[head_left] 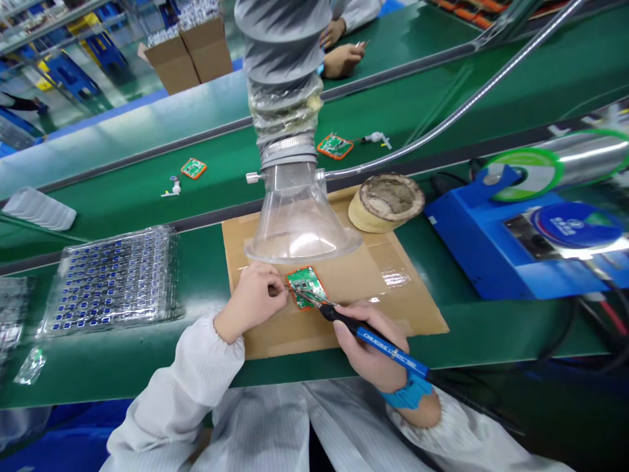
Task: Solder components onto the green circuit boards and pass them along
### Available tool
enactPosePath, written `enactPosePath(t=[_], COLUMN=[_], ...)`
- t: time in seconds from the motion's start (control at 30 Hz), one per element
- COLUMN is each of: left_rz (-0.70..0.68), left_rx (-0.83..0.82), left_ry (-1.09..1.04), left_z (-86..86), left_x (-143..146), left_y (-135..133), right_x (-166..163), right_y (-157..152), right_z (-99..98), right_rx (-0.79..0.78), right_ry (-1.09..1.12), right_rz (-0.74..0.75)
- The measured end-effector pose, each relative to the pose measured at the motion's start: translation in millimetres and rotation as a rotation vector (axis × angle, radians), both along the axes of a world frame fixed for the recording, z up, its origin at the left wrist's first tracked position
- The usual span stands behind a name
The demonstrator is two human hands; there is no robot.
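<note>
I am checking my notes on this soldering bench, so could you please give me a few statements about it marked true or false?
1. The right hand holds a blue soldering iron. True.
2. The circuit board lies on bare green belt. False: it lies on the cardboard sheet.
3. A clear funnel hood hangs above the board. True.
4. The left hand rests on the component tray. False: it is beside the board.

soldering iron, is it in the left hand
No, the soldering iron is held in the right hand, while the left hand steadies the circuit board.
</note>
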State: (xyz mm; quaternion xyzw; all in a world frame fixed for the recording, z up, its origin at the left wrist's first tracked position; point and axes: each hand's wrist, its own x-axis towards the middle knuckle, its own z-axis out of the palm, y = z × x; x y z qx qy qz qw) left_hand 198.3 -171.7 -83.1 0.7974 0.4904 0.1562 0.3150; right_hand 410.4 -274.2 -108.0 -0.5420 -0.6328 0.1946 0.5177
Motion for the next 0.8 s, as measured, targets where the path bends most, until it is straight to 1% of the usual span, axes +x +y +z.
enactPosePath(t=[0.3, 0.43, 0.63, 0.8], left_rz=[-0.001, -0.009, 0.002, 0.002], left_rx=[-0.043, -0.048, -0.079, -0.091], left_ry=[-0.023, -0.024, 0.0, 0.006], left_z=[0.9, 2.3, 7.7, 9.0], left_x=[0.6, 1.5, 3.1, 3.5], left_y=[2.0, 1.8, 1.8, 2.0], right_x=[-0.6, -1.0, 0.3, 1.4], right_y=[0.6, 1.7, 5.9, 7.1], right_z=[2.9, 4.5, 8.8, 7.6], right_rx=[0.026, 0.028, 0.073, 0.098], right_ry=[0.026, -0.015, -0.052, -0.03], right_rz=[-0.006, -0.014, 0.034, 0.023])
